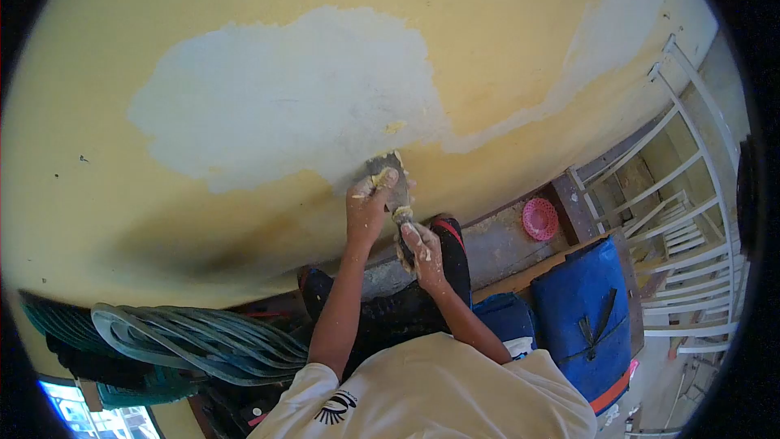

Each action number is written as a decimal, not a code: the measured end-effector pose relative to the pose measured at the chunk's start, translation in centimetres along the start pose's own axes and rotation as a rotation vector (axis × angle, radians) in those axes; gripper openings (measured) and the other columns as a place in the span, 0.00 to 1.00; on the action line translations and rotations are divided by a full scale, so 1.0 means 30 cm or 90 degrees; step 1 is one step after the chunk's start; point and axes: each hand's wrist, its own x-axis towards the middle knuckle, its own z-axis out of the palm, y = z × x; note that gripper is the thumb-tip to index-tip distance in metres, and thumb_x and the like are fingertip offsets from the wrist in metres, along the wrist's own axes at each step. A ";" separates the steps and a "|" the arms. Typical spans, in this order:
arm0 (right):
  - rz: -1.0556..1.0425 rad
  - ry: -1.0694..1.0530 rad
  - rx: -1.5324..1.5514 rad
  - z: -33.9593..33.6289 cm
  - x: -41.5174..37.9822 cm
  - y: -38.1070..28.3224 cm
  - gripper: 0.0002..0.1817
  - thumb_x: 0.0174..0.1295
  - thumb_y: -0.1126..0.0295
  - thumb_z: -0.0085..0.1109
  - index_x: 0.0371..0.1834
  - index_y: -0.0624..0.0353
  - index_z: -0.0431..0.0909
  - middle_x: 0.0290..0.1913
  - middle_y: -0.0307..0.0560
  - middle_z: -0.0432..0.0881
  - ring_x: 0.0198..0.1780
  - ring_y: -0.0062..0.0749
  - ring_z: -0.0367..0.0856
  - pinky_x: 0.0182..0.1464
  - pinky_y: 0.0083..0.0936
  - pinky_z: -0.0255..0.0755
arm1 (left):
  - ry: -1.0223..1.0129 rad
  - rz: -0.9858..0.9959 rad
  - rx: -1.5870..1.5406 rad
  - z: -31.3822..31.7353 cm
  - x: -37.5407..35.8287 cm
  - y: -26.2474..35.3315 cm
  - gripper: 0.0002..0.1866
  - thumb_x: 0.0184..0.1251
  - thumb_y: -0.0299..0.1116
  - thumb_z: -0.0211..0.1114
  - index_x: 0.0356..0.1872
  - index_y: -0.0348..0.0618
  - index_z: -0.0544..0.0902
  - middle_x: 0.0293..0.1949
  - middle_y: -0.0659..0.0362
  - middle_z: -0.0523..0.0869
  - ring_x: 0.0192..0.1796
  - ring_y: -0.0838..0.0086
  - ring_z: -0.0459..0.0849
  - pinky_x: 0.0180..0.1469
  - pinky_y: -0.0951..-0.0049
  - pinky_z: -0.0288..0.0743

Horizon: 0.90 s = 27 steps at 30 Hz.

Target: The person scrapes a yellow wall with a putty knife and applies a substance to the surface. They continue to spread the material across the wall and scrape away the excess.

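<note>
Both of my hands are together in front of the yellow wall (504, 41), below a large whitish bare patch (284, 97). My left hand (371, 202) is closed on a flat grey scraper blade (390, 171), its thumb lying on the blade. Lower and to the right, my right hand (422, 252) is wrapped round a second tool (403, 218), a putty knife crusted with pale material, whose end touches or nearly touches the first blade. Pale flakes and dust cover the fingers of both hands.
Stacked green plastic chairs (195, 341) stand at the lower left. A pink basket (540, 219) sits on the floor by the wall. At the right are a blue folded bag (585, 309) and a white metal railing (691, 244) beside stairs.
</note>
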 end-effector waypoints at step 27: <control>0.033 0.014 -0.006 -0.005 0.000 0.001 0.17 0.59 0.56 0.54 0.26 0.61 0.74 0.22 0.31 0.69 0.25 0.13 0.64 0.29 0.15 0.58 | -0.013 0.007 0.038 -0.021 0.017 -0.034 0.13 0.64 0.35 0.58 0.38 0.32 0.79 0.31 0.54 0.85 0.28 0.74 0.83 0.30 0.75 0.78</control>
